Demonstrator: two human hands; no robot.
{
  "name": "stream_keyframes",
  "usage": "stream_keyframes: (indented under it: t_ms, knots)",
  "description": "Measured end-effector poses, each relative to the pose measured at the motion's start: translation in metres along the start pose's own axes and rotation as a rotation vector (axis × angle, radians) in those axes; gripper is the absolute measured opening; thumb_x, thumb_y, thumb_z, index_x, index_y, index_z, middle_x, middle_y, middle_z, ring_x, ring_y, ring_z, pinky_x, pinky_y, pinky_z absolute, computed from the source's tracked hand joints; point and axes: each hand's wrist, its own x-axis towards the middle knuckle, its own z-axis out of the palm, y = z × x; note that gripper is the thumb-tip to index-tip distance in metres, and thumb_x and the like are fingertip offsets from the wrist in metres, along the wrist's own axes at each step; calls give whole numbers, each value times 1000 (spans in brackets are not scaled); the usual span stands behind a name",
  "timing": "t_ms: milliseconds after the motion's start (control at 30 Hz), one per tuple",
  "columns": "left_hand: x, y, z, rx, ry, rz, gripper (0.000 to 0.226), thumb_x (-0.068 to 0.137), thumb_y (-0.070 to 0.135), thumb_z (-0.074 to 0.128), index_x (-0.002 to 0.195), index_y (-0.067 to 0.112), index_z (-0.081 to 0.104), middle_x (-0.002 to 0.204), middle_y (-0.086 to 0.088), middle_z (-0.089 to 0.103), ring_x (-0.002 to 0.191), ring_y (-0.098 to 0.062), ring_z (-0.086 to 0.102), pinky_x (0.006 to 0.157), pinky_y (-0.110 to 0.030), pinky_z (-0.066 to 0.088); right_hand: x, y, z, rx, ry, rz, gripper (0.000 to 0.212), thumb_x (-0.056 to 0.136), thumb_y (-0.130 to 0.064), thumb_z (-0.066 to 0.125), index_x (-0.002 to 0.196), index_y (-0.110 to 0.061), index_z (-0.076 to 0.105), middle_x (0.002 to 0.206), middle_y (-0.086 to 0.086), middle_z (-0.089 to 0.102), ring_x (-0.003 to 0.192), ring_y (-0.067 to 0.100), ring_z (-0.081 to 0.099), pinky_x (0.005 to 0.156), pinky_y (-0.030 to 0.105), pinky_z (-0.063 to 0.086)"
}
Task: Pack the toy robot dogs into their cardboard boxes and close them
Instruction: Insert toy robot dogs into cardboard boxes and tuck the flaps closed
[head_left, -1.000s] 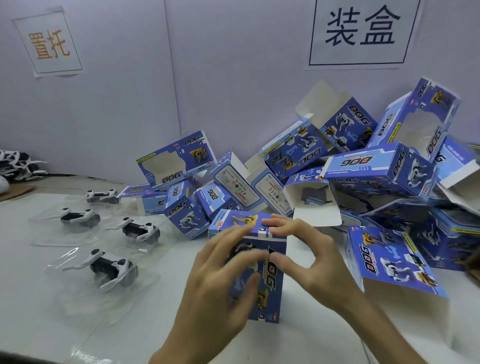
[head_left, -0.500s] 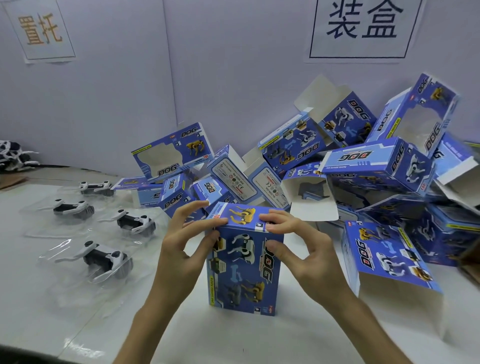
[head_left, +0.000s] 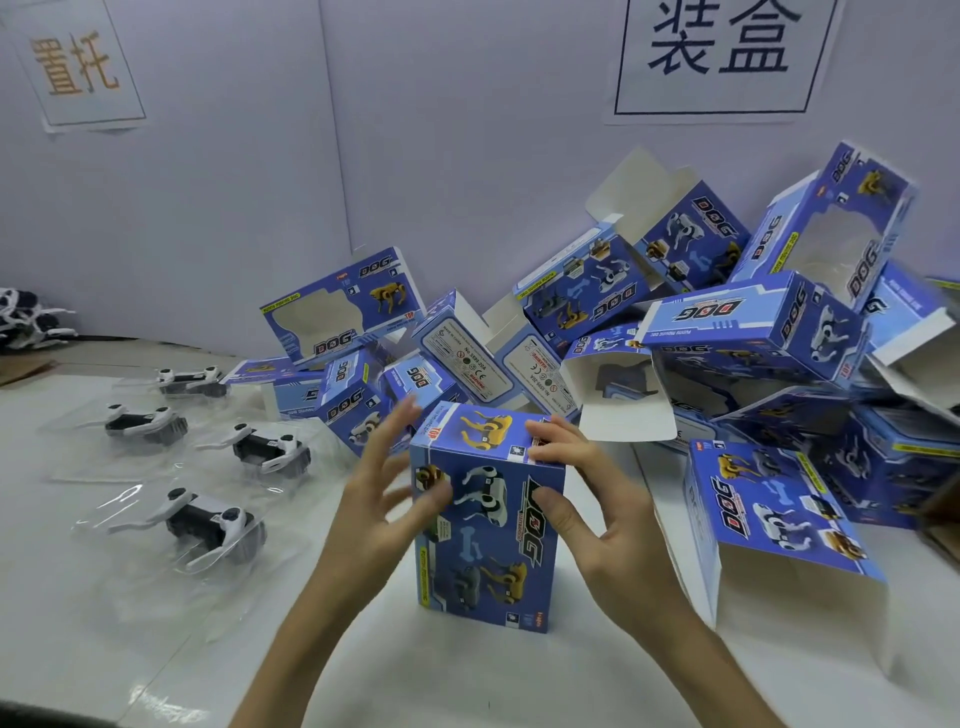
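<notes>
A closed blue "DOG" box (head_left: 488, 540) stands upright on the white table (head_left: 93, 634) in the middle of the head view. My right hand (head_left: 597, 499) grips its top right corner, fingers on the top face and thumb on the front. My left hand (head_left: 363, 509) is at the box's left side with fingers spread and blurred, the thumb near the front face. Several toy robot dogs lie in clear plastic trays at the left, the nearest (head_left: 208, 519) and another (head_left: 270, 449) behind it.
A heap of empty blue boxes (head_left: 753, 322), many with open flaps, fills the back and right against the wall. One open box (head_left: 769, 514) lies just right of my right hand. More toy parts (head_left: 26, 322) sit at the far left edge.
My left hand has come off the box's top edge and spread its fingers beside the box. My right thumb has shifted onto the front face. The box has stayed upright.
</notes>
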Motion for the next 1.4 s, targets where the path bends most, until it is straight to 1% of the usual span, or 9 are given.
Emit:
stream_keyframes:
  t_ms: [167,333,500,667,767,900,1100,1200,1400]
  knots:
    - [-7,-9,7,92,-237,-238,85,58,67,70,136,52,38,128,28,58,122,-5,56,92,-29,52,0,-6,-24,210,-3,103,10,92,-10,63,100,-8,68,130,-5,66,136,9,47,100,25,49]
    - [-9,7,15,231,-106,-34,87,53,58,80,133,46,48,122,24,61,116,-4,56,84,-21,49,-9,-24,-55,410,251,315,26,85,-29,59,65,-14,54,104,6,70,111,20,66,77,34,59]
    - [-19,25,49,423,-91,445,92,56,23,93,134,30,46,139,8,51,130,-16,48,106,-19,39,-29,-42,-93,356,-18,819,65,77,-67,45,111,-17,70,113,10,72,93,36,71,62,45,59]
    - [-20,20,93,484,-39,789,87,65,15,90,136,25,41,144,-12,39,136,-34,39,108,-51,40,-74,-69,-120,387,9,901,45,102,-22,52,142,-2,46,138,30,53,74,14,54,93,45,53]
    - [-29,6,113,413,-20,656,85,77,34,75,147,21,28,154,-16,31,142,-28,34,108,-45,40,-82,-80,-136,388,121,930,76,64,-36,79,129,-5,55,115,30,65,71,32,63,62,44,57]
    - [-40,-15,133,470,-150,455,102,63,33,74,149,23,21,154,-6,27,125,-28,53,76,-44,59,-117,-85,-160,480,521,779,63,56,-31,80,113,-9,66,99,21,73,64,34,68,56,46,58]
    - [-46,-40,138,549,-476,203,92,65,61,45,140,63,-8,157,21,-2,107,-25,67,84,-34,53,-100,-70,-203,500,1071,273,32,96,-46,47,117,-27,62,134,0,62,126,20,57,101,51,49]
    - [-43,-42,139,608,-537,122,93,71,57,48,147,48,-5,152,26,-18,117,-14,61,89,-25,48,-91,-53,-217,249,993,460,38,104,-44,34,130,-28,56,145,-11,48,146,19,30,118,46,25]
    - [-47,-34,139,755,-574,61,86,87,54,51,135,53,-20,142,33,-33,107,-9,60,84,-18,40,-110,-7,-194,-193,589,546,52,91,-9,68,134,-35,54,137,-21,51,130,5,44,99,30,36]
